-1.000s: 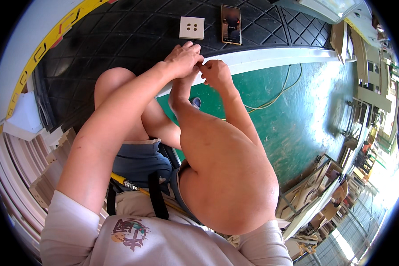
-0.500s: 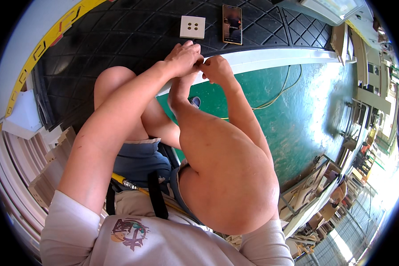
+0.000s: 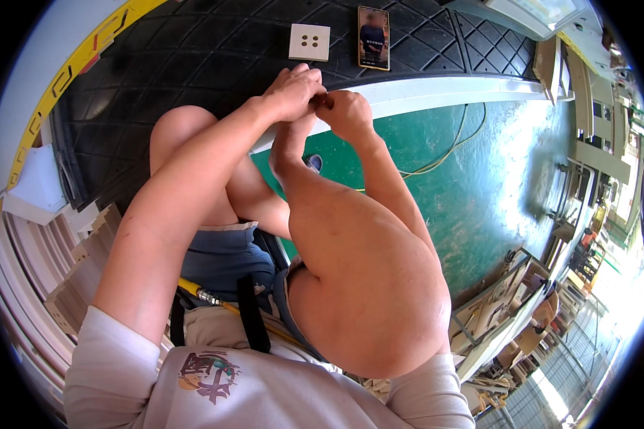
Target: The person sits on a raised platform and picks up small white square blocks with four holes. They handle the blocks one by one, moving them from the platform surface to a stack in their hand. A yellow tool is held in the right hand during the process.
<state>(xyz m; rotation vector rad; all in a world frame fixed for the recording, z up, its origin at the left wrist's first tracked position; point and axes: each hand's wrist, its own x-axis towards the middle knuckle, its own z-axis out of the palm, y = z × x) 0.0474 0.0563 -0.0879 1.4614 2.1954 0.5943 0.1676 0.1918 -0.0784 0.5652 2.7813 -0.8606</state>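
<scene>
My bare foot [image 3: 293, 139] is raised on the white edge of the black surface, its toes hidden by my hands. My left hand [image 3: 293, 93] is closed over the front of the foot, fingers curled around the toe area. Against its fingertips, my right hand [image 3: 347, 114] is closed in a pinch beside the toes. Whatever the right fingers grip is too small or too hidden to make out. Just beyond the hands lies a pale square plate [image 3: 310, 53] with several round holes. To its right is a phone [image 3: 374, 43] with a lit screen showing a person.
A black quilted mat [image 3: 215, 53] covers the surface, bordered by a white edge strip [image 3: 436, 91]. Below right is a green floor [image 3: 472, 193] with a thin hose [image 3: 451, 151] across it. Stacked boards stand left; a cart of wood pieces [image 3: 508, 300] stands lower right.
My right hand has turned slightly and shifted a little left, its fingers now more tucked in. My left hand stays over the foot. The phone's screen picture has changed.
</scene>
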